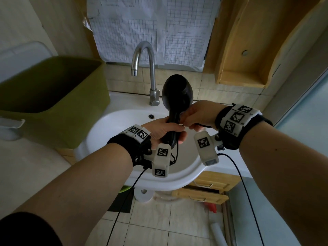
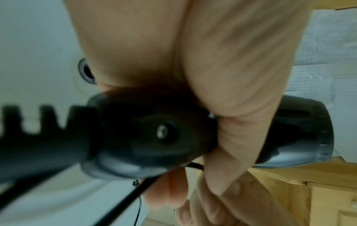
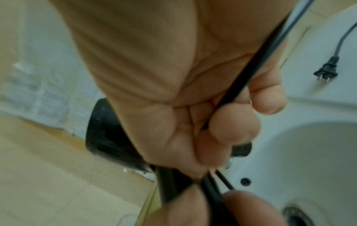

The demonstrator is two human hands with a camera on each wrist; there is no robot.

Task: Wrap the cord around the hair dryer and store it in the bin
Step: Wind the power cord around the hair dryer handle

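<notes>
Over the sink (image 1: 113, 118), my left hand (image 1: 165, 129) grips the hair dryer (image 1: 177, 93) handle upright, my right hand (image 1: 198, 115) pinching the cord (image 3: 249, 79) beside it. Each loop should stay taut and snug; the bin (image 1: 58, 103) waits left

A white basin (image 1: 113, 121) with a chrome tap (image 1: 147, 68) stands at centre; papers (image 1: 150, 29) cover the far wall, a wooden shelf (image 1: 248, 59) hangs right, wooden drawers (image 1: 209, 190) sit below over a pale tiled floor (image 1: 159, 224)
</notes>
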